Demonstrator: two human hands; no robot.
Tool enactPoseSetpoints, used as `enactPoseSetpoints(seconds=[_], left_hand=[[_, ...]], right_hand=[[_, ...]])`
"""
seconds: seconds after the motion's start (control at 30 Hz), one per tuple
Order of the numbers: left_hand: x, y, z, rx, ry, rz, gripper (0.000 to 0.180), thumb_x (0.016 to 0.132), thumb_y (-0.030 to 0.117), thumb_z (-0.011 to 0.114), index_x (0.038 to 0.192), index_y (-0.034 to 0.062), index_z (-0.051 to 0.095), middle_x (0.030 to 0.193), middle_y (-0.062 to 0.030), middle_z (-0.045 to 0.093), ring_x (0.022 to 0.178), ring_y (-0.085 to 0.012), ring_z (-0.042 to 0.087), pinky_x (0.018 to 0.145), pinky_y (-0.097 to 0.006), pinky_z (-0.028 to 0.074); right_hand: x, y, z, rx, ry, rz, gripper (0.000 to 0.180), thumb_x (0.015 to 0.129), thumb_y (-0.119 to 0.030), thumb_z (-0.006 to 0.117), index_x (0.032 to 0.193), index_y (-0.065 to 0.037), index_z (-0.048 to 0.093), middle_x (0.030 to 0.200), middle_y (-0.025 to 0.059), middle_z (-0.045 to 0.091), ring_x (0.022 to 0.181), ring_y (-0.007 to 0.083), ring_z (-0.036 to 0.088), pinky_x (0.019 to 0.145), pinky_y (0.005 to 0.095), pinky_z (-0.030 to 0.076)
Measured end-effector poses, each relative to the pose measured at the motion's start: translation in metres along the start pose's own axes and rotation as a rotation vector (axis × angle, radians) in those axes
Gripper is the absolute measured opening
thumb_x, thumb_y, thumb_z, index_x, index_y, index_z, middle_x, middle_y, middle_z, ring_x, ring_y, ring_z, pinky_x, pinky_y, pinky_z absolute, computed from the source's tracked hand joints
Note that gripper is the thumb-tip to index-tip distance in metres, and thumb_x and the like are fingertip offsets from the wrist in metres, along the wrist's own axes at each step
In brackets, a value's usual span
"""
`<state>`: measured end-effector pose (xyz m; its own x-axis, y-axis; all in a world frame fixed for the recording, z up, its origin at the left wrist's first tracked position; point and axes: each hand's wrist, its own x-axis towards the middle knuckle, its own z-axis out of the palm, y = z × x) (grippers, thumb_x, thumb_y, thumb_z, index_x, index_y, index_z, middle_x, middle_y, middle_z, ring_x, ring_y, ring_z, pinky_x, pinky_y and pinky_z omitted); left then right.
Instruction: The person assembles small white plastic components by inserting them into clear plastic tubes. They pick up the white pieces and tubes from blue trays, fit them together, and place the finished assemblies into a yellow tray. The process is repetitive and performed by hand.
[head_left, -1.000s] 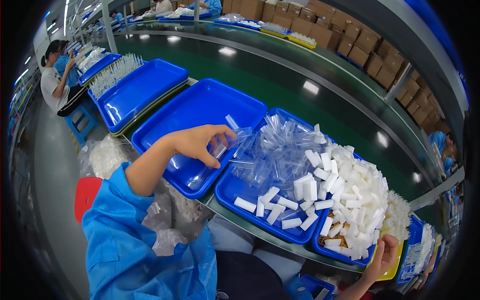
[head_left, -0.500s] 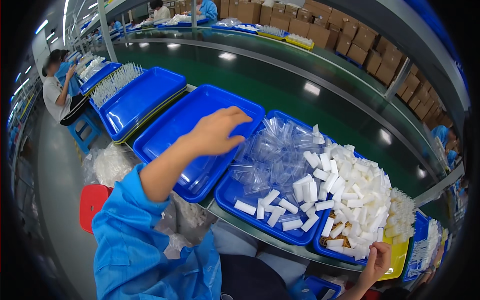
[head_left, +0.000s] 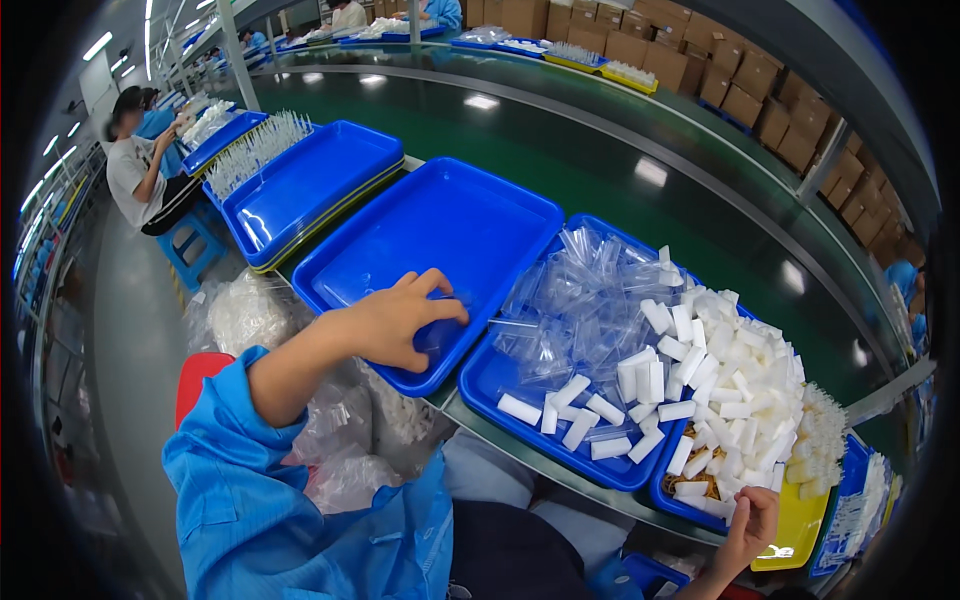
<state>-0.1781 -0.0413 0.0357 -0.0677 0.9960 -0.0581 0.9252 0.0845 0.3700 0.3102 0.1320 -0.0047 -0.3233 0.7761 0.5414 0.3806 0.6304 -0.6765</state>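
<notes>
The left hand (head_left: 395, 325) is pinching a clear plastic bag (head_left: 440, 335) inside the empty blue tray (head_left: 440, 225); the right hand (head_left: 750, 525) is gripping the neighbouring tray's edge (head_left: 700, 510), fingers curled.

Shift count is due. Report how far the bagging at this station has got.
Done: nothing shows finished; the blue tray under the left hand looks almost bare. In hand: the left hand sets a clear piece there; the right hand rests at the bench edge. Left: heaps of white blocks and clear bags.
</notes>
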Motion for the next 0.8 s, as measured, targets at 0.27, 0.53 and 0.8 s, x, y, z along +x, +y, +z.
enactPoseSetpoints(seconds=[0.27,0.53,0.8], left_hand=[[0.029,0.012,0.008,-0.207,0.47,-0.01,0.013,0.068,-0.005,0.062,0.076,0.0044,0.058,0.088,-0.0099,0.056,0.077,-0.0246,0.06,0.065,-0.034,0.048],[0.1,0.09,0.024,0.03,0.508,0.382,0.021,0.08,0.015,0.073,0.1,0.0093,0.068,0.125,-0.0124,0.053,0.098,-0.0289,0.061,0.08,-0.039,0.052],[-0.02,0.07,-0.017,-0.119,1.043,0.216,0.017,0.079,0.003,0.07,0.096,0.002,0.07,0.11,-0.0146,0.063,0.091,-0.0185,0.061,0.073,-0.027,0.048]], right_hand=[[-0.002,-0.012,0.008,-0.055,0.044,-0.036,0.006,0.082,0.002,0.059,0.087,0.003,0.061,0.085,0.0121,0.059,0.08,0.0231,0.056,0.075,0.0306,0.043],[0.001,-0.033,0.025,0.009,0.029,-0.091,0.008,0.081,0.004,0.059,0.088,0.004,0.062,0.084,0.013,0.06,0.08,0.0228,0.057,0.074,0.0301,0.044],[-0.03,-0.059,0.056,0.08,-0.025,-0.186,0.003,0.086,0.0,0.056,0.087,0.003,0.058,0.079,0.0094,0.053,0.073,0.0169,0.049,0.068,0.0268,0.039]])
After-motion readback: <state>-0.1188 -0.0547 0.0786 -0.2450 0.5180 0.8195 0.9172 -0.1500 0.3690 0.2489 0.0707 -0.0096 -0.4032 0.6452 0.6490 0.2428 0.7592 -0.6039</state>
